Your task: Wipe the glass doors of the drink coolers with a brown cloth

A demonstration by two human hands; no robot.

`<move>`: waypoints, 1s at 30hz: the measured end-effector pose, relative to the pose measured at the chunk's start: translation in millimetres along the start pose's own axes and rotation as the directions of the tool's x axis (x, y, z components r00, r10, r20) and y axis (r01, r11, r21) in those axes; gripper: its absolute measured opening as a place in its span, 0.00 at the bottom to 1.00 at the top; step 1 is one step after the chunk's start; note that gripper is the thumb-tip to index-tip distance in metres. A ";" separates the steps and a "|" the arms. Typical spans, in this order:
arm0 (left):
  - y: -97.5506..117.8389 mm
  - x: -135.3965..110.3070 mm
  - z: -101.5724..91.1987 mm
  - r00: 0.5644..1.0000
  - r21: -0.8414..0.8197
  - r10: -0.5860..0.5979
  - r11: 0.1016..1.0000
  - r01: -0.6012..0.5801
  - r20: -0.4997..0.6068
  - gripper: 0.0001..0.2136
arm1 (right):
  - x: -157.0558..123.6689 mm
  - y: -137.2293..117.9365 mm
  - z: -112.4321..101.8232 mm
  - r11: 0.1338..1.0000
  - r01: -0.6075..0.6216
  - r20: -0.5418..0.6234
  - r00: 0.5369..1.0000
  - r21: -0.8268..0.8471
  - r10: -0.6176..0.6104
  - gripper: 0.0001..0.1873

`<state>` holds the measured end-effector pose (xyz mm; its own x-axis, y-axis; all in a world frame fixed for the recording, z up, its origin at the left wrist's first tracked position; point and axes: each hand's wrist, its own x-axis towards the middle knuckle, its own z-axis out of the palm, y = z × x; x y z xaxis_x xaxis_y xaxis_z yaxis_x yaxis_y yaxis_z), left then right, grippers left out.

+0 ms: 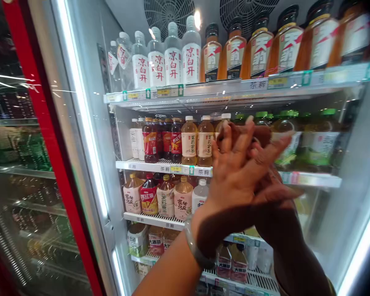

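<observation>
My left hand [234, 176] is raised in front of the open-fronted view of a drinks fridge, its fingers spread and a pale bangle [193, 242] round its wrist. Behind it, pressed against it, is my right hand [269, 209]. Most of that hand is covered, but parts of its stretched fingers show past the left one. Neither hand shows anything held. Beyond them, apart from the fingers, stand tea bottles with pale labels [189, 142] and green-capped bottles [320, 142] on a middle shelf.
Clear water bottles [173, 57] and amber bottles with black caps [259, 49] line the top shelf [222, 87]. Larger tea bottles [183, 197] stand lower down. A red frame edge [49, 123] and a lit strip [83, 107] run down the left, beside another fridge.
</observation>
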<state>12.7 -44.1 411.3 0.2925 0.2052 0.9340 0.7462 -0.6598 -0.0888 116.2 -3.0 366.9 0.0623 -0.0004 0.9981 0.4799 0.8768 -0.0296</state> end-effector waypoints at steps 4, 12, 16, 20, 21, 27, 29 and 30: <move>-18.0 8.0 13.2 0.991 0.139 0.066 0.989 -0.049 -0.118 0.27 | -1.3 19.3 -18.8 0.997 -0.071 -0.064 0.995 -0.014 0.070 0.29; -25.8 -42.8 23.9 0.946 0.259 0.082 0.966 0.003 -0.314 0.20 | -23.3 20.6 3.5 0.917 -0.020 -0.022 1.000 -0.398 0.013 0.29; -35.6 -24.8 13.3 0.914 0.271 0.023 0.958 0.096 -0.406 0.23 | -23.7 14.5 5.9 0.924 -0.008 -0.028 1.000 -0.383 -0.003 0.27; -30.6 -15.9 23.0 0.928 0.268 0.131 0.963 -0.036 -0.348 0.20 | -27.5 17.7 5.1 0.937 -0.044 -0.147 0.989 -0.346 -0.008 0.25; -28.4 -22.7 26.1 0.935 0.259 0.138 0.965 -0.052 -0.327 0.20 | -29.5 18.4 4.7 0.940 -0.055 -0.165 0.986 -0.336 -0.002 0.24; -34.9 -75.0 15.0 0.954 0.248 0.042 0.968 0.034 -0.296 0.18 | -40.8 11.9 7.4 0.928 -0.024 -0.040 0.999 -0.372 0.010 0.22; -41.4 -67.5 4.6 0.950 0.263 0.011 0.962 0.076 -0.313 0.20 | -42.3 8.3 9.5 0.930 -0.012 -0.032 0.999 -0.367 0.000 0.21; -43.6 -59.7 1.3 0.941 0.259 -0.001 0.961 0.094 -0.337 0.21 | -43.0 7.1 10.2 0.931 -0.011 -0.035 0.999 -0.365 -0.001 0.22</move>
<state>-36.5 -26.7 359.0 0.0727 -0.0496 0.9961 0.8998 -0.4275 -0.0870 107.9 8.2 324.3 0.0920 -0.0183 0.9956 0.7655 0.6407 -0.0589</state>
